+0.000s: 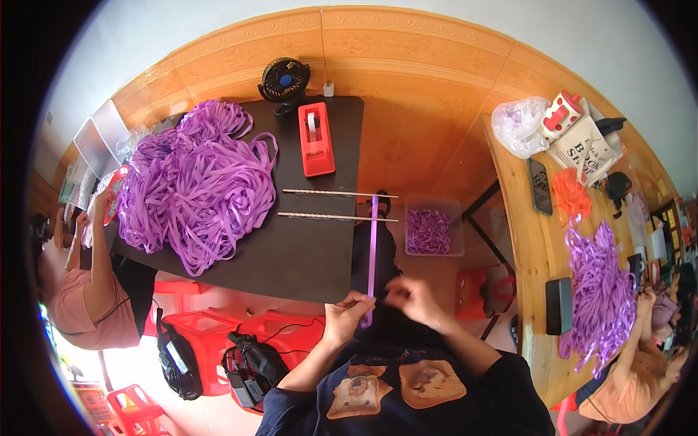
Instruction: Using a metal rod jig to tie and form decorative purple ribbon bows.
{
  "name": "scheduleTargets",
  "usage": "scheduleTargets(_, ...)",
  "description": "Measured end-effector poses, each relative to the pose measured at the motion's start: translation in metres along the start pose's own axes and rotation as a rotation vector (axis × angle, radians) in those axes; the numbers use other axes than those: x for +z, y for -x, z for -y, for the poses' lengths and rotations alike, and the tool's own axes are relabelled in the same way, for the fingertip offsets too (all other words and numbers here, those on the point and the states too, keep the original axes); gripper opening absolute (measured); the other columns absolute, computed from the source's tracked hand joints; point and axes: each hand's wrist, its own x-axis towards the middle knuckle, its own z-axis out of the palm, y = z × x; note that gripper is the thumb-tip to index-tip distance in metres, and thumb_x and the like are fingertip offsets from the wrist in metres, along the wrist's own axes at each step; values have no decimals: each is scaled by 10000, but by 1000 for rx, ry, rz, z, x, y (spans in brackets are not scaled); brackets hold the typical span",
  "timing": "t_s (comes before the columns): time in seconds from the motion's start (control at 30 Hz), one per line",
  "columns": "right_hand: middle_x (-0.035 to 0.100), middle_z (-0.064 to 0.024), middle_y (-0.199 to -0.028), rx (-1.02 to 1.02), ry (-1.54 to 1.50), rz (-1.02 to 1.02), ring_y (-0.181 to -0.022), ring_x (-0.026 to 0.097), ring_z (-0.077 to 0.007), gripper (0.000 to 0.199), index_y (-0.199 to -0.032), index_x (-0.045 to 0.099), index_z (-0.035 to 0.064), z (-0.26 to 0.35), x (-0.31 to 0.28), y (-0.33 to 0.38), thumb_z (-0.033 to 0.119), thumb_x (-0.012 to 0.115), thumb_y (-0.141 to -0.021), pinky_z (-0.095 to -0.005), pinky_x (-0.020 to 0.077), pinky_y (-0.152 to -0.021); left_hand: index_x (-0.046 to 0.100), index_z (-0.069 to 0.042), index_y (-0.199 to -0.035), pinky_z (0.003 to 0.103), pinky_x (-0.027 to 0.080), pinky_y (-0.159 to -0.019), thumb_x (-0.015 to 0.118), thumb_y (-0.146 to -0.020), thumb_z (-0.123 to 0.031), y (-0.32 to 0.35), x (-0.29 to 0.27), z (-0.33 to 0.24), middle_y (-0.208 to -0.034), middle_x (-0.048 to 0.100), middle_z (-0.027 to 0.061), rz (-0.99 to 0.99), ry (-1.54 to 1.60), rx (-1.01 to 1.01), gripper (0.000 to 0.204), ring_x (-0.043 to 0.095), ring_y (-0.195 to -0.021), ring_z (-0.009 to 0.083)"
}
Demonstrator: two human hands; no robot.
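Note:
My left hand (348, 317) pinches the near part of a purple ribbon strip (373, 254) between thumb and fingertips. From there the strip runs straight away from me, across two thin, pale sticks with twisted ends. The far stick (342, 193) and the near stick (338, 217) lie side by side on the dark table, their right ends jutting past its edge. Just right of the strip is my right hand (416, 299), fingers bent but apart, with nothing visible in them. A short ribbon end hangs below my left fingertips.
On the dark table (305, 269) lie a large purple ribbon heap (196, 182), a red tape dispenser (316, 142) and a black fan (284, 80). A clear bin (434, 252) holds small purple ribbon pieces. People sit left and right; the wooden table (534, 291) bears more ribbon (600, 291).

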Motion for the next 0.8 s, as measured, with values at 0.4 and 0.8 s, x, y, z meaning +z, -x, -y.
scheduleTargets(0.4, 627, -72, -1046, -1333, 1071, -472, -958, 565, -228, 240, -932, 684, 32, 63, -27, -81, 119, 672, -708, -332, 416, -737, 677, -14, -754, 201, 450, -575, 666, -789, 76, 3, 4, -10, -712, 665, 49, 21, 33, -17, 98, 599, -621, 86)
scheduleTargets(0.8, 635, -56, -979, -1418, 1037, -469, -905, 571, -207, 194, -894, 685, 52, 70, -14, -59, 129, 673, -716, -310, 426, -684, 679, -22, -761, 202, 436, -524, 660, -782, 93, 4, 5, -14, -707, 661, 73, 45, 160, -68, 119, 592, -586, 104)
